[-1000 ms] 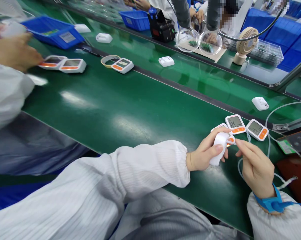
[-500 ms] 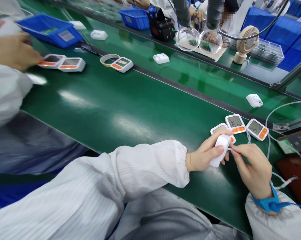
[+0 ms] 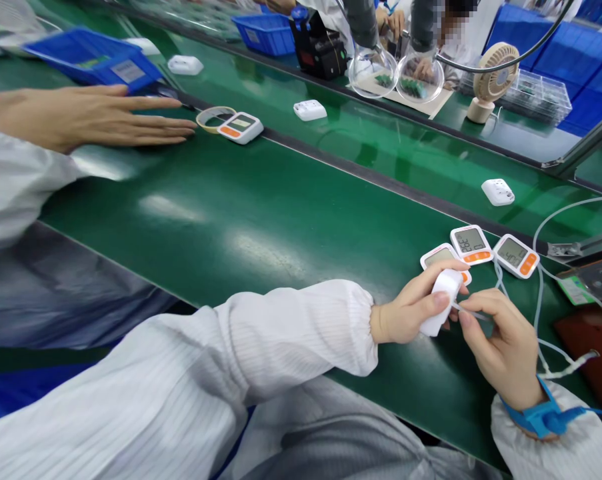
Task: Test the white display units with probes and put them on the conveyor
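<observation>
My left hand point(image 3: 411, 308) grips a small white device point(image 3: 441, 297) just above the green belt at the lower right. My right hand point(image 3: 501, 343) pinches a thin tube end point(image 3: 473, 313) against the side of that device. A blue strap point(image 3: 543, 415) circles my right wrist. Just beyond my hands lie three white monitors with screens and orange buttons: one point(image 3: 438, 255) partly behind the held device, one point(image 3: 471, 243) in the middle, one point(image 3: 515, 255) at the right. Clear tubing point(image 3: 539, 307) runs from them toward my right hand.
A co-worker's flat open hand point(image 3: 91, 117) reaches over the belt at the upper left, beside a tape ring point(image 3: 211, 117) and another monitor point(image 3: 241, 127). White units point(image 3: 498, 191) point(image 3: 309, 110) ride the far belt point(image 3: 381, 143). Blue bins point(image 3: 88, 59), a fan point(image 3: 491, 80) and magnifiers point(image 3: 373, 70) stand behind.
My right hand closed in on the white device and now pinches the tube at it. The co-worker's hand stretched out flat, covering two monitors. Units on the far belt drifted left.
</observation>
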Available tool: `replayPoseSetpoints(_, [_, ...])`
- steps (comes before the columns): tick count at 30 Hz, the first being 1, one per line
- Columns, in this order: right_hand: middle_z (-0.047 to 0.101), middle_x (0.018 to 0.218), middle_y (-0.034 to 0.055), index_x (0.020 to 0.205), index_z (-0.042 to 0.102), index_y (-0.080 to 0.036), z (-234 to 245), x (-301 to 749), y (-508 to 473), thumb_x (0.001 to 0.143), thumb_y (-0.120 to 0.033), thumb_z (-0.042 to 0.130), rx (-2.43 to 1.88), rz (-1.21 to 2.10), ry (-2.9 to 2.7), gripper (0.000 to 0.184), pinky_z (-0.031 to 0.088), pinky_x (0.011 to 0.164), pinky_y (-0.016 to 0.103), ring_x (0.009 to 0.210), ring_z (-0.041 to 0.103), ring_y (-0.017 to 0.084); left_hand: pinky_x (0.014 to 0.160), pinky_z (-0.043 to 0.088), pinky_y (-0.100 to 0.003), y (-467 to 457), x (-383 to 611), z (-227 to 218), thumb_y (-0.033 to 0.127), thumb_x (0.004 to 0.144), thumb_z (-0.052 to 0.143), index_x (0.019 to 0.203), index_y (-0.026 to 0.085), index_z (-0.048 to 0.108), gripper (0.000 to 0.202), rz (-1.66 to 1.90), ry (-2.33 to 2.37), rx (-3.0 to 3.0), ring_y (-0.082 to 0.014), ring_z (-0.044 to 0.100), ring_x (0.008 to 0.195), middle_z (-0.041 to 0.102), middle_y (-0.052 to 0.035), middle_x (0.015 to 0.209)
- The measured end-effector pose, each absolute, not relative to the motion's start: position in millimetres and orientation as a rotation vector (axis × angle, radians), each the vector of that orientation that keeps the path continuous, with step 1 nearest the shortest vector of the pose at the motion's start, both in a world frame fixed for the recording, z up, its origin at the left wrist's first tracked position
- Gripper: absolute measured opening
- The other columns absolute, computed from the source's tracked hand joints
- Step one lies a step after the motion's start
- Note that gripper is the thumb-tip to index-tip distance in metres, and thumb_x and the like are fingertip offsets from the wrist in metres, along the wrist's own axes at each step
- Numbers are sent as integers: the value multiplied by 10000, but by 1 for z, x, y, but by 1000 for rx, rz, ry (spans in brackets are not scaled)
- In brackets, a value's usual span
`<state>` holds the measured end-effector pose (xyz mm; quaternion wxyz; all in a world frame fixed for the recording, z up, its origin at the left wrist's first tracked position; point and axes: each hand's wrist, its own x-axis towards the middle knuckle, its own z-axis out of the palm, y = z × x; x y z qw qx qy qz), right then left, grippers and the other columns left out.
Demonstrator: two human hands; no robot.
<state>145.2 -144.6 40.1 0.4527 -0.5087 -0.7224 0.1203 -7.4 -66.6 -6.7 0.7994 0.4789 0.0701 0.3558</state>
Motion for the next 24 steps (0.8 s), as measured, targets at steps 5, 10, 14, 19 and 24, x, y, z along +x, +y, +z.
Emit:
replayPoseSetpoints(5, [656,842,14,949,630,-227,40,145,-146,1004,-166,589,-1289,361,-1756,92,484,741,328,825,635,201,644,533,-268,-66,-7,-9,624,871,644,1370,261,478,639,756,154,1036,-138,594,761,533,-87,1119])
replayPoseSetpoints(10, [664,839,11,946,625,-233,38,143,-146,1012,-193,591,-1313,295,-1767,84,479,750,324,837,637,208,636,526,-255,-66,-7,-7,618,889,624,1365,261,478,613,746,131,1056,-130,580,752,531,-76,1098])
replayPoseSetpoints(14, [658,836,4,946,619,-234,38,142,-146,1022,-188,580,-1321,283,-1786,96,468,762,317,848,631,200,634,516,-247,-66,-7,-5,602,906,614,1367,252,476,595,759,98,1085,-122,564,745,526,-64,1069])
replayPoseSetpoints(19, [647,838,1,943,617,-227,39,143,-147,1012,-148,574,-1266,371,-1787,113,474,775,318,828,619,188,626,507,-259,-67,-7,-6,614,914,591,1372,245,467,601,743,89,1080,-122,559,718,529,-66,1050])
replayPoseSetpoints(24, [640,849,-12,947,616,-224,40,143,-147,1010,-134,576,-1258,372,-1803,117,458,774,300,831,605,166,662,488,-276,-67,-8,-4,634,922,565,1370,223,461,617,764,91,1140,-145,551,766,532,-80,1053])
